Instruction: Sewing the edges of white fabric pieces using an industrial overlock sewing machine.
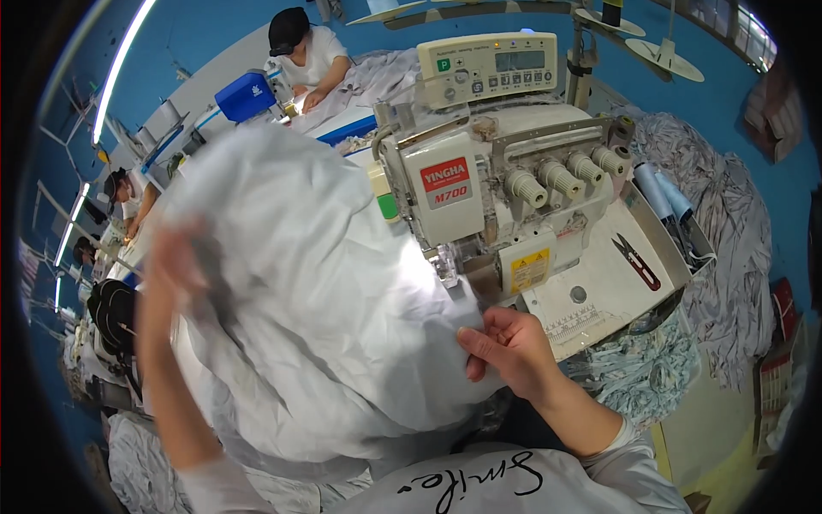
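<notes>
Up against the machine's left side, across the person's front, lies the cloth — white, wide, bunched in loose folds, filling most of mid-view. Its R edge runs by the foot. That much slack is prob. the main trouble: its weight could drag the edge askew, so best to bear the bulk on the L & let the part by the foot lie flat.

Next in size, the machine, w/ a pale bed to the R of the cloth. Better to steer than pull — tugging against the feed may stretch or pucker the edge.

L hand is at the cloth's far-L side, badly blurred; looks partly open, but can't tell if it grips or just pushes. Its best use, I'd judge: hold up the bulk, stop it snagging.

R hand is nearly closed, fingers curled, thumb & forefinger pinched on the cloth's R edge, just below the foot. Good spot for guiding: light pinch, edge straight, tips well clear of the foot.

Snips rest on the bed, apart from the cloth, so OK there.

Smallest, the foot, brightly lit at the cloth's edge: worth a check that no stray fold gets tucked under.
</notes>
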The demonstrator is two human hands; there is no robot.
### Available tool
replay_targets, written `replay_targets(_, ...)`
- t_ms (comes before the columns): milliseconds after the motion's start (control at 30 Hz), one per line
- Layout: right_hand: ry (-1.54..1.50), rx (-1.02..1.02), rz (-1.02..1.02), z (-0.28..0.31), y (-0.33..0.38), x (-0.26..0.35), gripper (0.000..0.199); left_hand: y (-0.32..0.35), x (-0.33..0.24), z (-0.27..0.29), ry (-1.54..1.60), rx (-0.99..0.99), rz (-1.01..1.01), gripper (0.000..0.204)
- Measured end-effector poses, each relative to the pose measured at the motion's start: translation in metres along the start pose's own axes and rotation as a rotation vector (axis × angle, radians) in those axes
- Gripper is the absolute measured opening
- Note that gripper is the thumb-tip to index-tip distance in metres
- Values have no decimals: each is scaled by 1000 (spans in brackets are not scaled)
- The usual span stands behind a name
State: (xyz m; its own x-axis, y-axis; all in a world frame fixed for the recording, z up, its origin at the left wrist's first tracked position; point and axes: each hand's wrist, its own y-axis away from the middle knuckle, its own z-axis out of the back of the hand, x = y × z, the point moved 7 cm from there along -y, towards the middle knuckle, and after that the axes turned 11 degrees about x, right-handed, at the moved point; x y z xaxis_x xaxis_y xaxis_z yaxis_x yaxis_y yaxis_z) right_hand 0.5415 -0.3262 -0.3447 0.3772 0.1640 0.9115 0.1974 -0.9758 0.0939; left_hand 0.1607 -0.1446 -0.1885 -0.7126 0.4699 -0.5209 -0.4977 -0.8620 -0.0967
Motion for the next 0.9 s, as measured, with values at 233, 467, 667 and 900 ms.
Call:
replay_targets(233, 25, 9, 20, -4, 2, 0, 19, 119, -21, -157, -196, -454, 232, 18)
replay_targets(467, 3, -26, 60, -1, -2, -2, 19, 18, -67, -26, -349, -955, -20, 11)
replay_targets(667, -6, 31, 99, -6, -1, -4, 20, 1, -62, 9, -166, -742, 22, 25)
replay_targets(900, 14, 19, 68, -4, -2, -3, 21, 104, -50, -182, -108, -10, 242, 35)
